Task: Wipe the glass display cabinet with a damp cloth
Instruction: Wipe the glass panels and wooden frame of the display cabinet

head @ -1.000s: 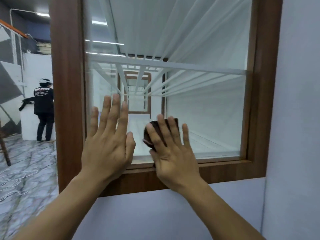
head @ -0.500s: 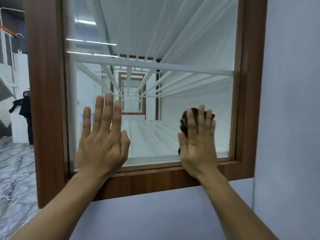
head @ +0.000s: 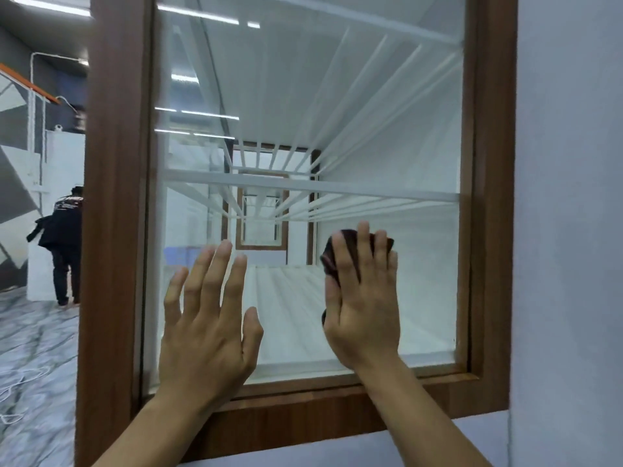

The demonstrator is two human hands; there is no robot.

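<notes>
Wall (head: 569, 230): pale grey surface that fills the right side and runs below the cabinet.
Cabinet frame (head: 114, 230): brown wood border around the glass; left post, right post and bottom rail are all in view.
Glass pane (head: 371, 112): large clear panel set inside the frame; white shelves (head: 303, 187) and bars show through it, with strip-light reflections at upper left.
Floor (head: 33, 348): grey marbled tiles at far left, with a loose white cord lying on them.
Bystander (head: 65, 244): a person in dark clothes who stands far off at the left, facing away.
Left hand (head: 209, 318): flat and spread, fingers pointing up, palm towards the lower left part of the glass; it has hold of nothing.
Right hand (head: 365, 305): flat, fingers together and upward, pressing a cloth against the lower right part of the glass.
Cloth (head: 332, 261): dark brown, bunched, trapped between the right palm and the pane; it shows above and left of the fingers.
</notes>
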